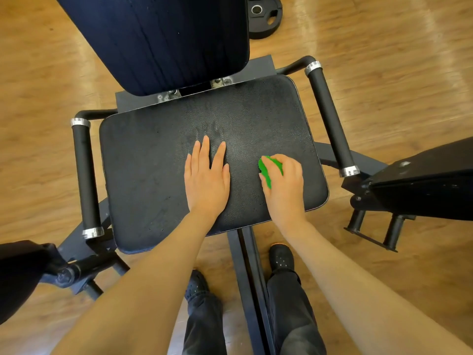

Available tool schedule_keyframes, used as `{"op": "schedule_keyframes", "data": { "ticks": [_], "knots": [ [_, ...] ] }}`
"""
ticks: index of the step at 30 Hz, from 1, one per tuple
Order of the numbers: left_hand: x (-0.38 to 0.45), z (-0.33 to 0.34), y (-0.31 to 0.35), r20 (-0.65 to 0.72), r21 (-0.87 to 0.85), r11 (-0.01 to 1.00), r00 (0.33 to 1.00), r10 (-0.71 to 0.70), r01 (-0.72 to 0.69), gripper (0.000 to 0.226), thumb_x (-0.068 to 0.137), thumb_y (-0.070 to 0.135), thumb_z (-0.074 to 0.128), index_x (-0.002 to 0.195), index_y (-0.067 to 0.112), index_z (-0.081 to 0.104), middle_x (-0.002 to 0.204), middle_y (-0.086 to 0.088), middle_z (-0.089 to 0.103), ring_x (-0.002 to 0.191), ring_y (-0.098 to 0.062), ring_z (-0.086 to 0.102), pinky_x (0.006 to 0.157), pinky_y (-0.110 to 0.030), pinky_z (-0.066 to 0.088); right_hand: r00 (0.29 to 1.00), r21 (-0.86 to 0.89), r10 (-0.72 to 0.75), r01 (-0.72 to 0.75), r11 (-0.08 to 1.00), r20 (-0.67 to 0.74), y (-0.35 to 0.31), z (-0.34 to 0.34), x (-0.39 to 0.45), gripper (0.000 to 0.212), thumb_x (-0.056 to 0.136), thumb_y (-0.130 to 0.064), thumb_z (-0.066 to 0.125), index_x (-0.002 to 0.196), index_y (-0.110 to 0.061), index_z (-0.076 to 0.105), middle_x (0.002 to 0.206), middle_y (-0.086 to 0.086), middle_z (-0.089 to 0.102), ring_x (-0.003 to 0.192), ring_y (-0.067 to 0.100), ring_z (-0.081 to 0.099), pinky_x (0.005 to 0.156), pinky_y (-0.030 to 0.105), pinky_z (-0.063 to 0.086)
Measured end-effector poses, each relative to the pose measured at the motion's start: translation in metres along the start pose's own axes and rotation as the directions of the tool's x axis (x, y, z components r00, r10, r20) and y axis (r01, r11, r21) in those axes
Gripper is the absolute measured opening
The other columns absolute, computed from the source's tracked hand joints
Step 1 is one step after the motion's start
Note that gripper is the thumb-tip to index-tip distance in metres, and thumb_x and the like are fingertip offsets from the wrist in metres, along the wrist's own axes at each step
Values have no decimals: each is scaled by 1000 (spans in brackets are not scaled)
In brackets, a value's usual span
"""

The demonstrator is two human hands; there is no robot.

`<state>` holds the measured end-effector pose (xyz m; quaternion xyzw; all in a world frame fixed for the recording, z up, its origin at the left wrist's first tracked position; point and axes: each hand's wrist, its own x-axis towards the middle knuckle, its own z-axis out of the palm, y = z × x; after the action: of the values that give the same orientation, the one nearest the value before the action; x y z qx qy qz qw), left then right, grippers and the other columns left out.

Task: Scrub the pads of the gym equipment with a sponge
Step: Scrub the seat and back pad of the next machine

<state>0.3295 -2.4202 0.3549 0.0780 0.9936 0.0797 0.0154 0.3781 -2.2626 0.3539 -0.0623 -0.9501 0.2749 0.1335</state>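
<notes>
My right hand [282, 184] grips the green sponge [268, 172] pressed on the seat pad [153, 175], most unscrubbed pad lying to its left and ahead, past my left hand [207, 178], which rests flat and open just beside it, bracing.

left hand [206, 179] flat (fingers straight), right hand [282, 184] curled

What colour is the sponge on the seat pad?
Bright green sponge, gripped in the right hand; head view.
</notes>
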Motion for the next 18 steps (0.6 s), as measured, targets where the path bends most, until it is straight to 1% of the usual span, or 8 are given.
{"op": "schedule_keyframes", "data": {
  "ticks": [4,6,9,12,14,16,18],
  "knots": [
    [-1,1,-2,-11,6,1000,1000,7,-7,52,100,37,22,146,21,38,155,-13,29,145,-30,22,117,-43,17,1000,-6,-25,25,1000,7,3,-8,-30,39,81,-4,71,119,-3,63,115,17,59,107,29,47,89,44,49],
    [-1,2,-1,-3,8,1000,1000,5,-5,50,100,36,26,147,22,37,156,-13,28,145,-30,20,117,-42,15,999,-6,-31,31,999,27,6,-13,-49,40,81,-4,71,120,-4,63,116,16,59,108,29,48,90,44,49],
    [-1,2,-1,-4,-3,1000,1000,-3,3,47,101,32,33,147,22,38,156,-13,28,146,-30,20,118,-42,14,999,3,1,-1,1000,50,6,-18,-65,43,79,-3,74,121,-6,63,116,14,59,108,27,49,91,41,50],
    [-1,2,-1,-3,1,1000,1000,-2,2,47,101,32,34,147,22,38,156,-13,28,146,-30,20,118,-42,14,999,21,1,-1,1000,37,7,-18,-56,42,78,-1,74,119,-5,64,115,16,59,106,29,48,89,44,50],
    [-1,2,-1,-7,-2,1000,1000,-1,1,48,101,34,29,147,21,38,156,-13,28,146,-30,20,118,-43,15,1000,19,8,-8,1000,21,9,-17,-41,43,78,-1,74,119,-4,63,115,18,58,106,30,46,88,45,50],
    [-1,1,-1,-15,-9,1000,1000,-3,3,51,100,36,23,146,21,38,156,-13,28,145,-30,20,118,-43,15,999,1,35,-35,999,-14,14,-15,-19,42,79,-3,74,120,-4,63,116,19,58,106,30,45,88,44,48],
    [-2,1,0,-20,-12,1000,1000,-2,2,53,99,37,21,146,22,39,155,-13,29,145,-30,20,118,-43,15,998,-32,59,-60,998,-36,17,-14,5,40,80,-4,73,119,-4,64,115,20,59,104,34,49,87,43,47]
  ]
}}
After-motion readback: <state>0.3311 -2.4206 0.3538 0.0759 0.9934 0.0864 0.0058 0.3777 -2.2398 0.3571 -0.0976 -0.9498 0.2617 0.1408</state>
